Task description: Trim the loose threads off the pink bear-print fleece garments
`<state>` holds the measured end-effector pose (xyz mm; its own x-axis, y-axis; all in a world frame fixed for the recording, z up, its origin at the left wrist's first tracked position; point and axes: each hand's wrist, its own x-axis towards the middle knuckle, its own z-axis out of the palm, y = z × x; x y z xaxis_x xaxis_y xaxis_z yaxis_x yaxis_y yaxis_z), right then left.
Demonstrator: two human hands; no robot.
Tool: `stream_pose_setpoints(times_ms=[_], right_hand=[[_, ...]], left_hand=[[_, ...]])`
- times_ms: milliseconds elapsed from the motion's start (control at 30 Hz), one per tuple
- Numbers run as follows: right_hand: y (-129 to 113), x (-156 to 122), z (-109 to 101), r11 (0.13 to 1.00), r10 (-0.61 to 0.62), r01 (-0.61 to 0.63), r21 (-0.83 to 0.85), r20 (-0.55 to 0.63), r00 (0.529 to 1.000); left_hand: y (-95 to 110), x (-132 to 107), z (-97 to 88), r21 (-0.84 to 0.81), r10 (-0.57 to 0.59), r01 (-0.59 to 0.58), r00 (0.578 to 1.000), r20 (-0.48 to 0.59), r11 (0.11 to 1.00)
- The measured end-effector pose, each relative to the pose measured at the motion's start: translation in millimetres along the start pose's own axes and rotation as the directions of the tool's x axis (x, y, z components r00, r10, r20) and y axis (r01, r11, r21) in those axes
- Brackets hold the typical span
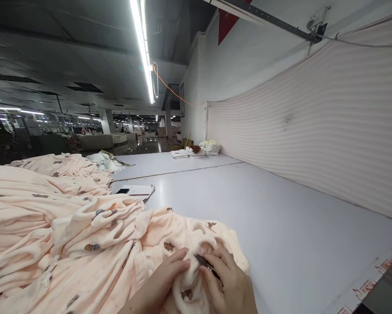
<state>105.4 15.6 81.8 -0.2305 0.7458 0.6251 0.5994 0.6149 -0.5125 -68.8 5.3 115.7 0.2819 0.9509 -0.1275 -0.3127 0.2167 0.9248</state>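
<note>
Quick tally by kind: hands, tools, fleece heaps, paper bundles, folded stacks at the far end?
Left hand, right hand: 2
Dark tool: 1
Peach fleece heap: 1
Paper bundle: 1
Far folded stacks: 3
Total: 8

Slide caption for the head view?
On pale grey table, left hand bunches peach printed fleece fabric; right hand holds small dark tool.

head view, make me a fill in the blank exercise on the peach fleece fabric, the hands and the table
1. The left hand and the right hand both pinch the peach printed fleece fabric; the small dark metal tool is in the ____ one.
2. The fabric is heaped on the ____ side of the pale smooth table.
3. A pale pink striped cloth hangs along the table's ____ side.
4. At the table's ____ end lie stacks of folded cloth.

Missing words: right; left; right; far
</note>
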Motion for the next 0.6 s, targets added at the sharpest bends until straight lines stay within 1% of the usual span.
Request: stream_pose_setpoints(times_ms=[67, 167, 233, 367, 467, 500, 533, 567, 600], right_hand=[[-0.2, 1.7, -1.5, 1.000, 0.021, -0.021, -0.007, 0.011, 1.000], [0.7, 2.8, -1.2, 0.997, 0.048, -0.048, 0.066, 0.008, 0.999], [1.9, 1.9, 0.4, 0.993, 0.063, -0.061, 0.099, -0.010, 0.998], [4.1, 0.3, 2.6, 0.981, 0.113, -0.104, 0.164, -0.048, 0.992], [3.8, 2.1, 1.1, 0.980, 0.090, -0.077, 0.183, -0.066, 0.994], [3.5, 3.3, 0.1, 0.982, 0.098, -0.082, 0.169, -0.088, 0.991], [3.3, 4.6, -0.8, 0.984, 0.123, -0.106, 0.143, -0.117, 0.986], [3.2, 5.7, -1.4, 0.984, 0.154, -0.139, 0.111, -0.143, 0.978], [3.2, 6.3, -1.6, 0.983, 0.178, -0.168, 0.077, -0.154, 0.972]], left_hand=[[-0.4, -0.7, 0.4, -0.003, 0.013, -0.013, 1.000, 0.010, 1.000], [-0.6, -0.8, 1.5, -0.050, 0.030, -0.026, 0.996, 0.086, 0.998], [-0.2, -0.3, 2.0, -0.064, 0.037, -0.029, 0.992, 0.117, 0.998], [1.2, 0.7, 2.6, -0.065, 0.025, -0.018, 0.993, 0.114, 0.998], [1.6, 0.4, 2.6, -0.067, 0.013, -0.006, 0.995, 0.101, 0.998], [1.4, -0.1, 2.0, -0.031, 0.000, 0.004, 0.994, 0.110, 1.000], [1.1, -0.8, 0.9, 0.050, -0.004, -0.002, 0.994, 0.106, 0.999], [0.7, -1.7, -0.7, 0.178, 0.019, -0.032, 0.997, 0.072, 0.984], [0.3, -2.6, -2.7, 0.333, 0.076, -0.074, 0.997, 0.008, 0.940]])
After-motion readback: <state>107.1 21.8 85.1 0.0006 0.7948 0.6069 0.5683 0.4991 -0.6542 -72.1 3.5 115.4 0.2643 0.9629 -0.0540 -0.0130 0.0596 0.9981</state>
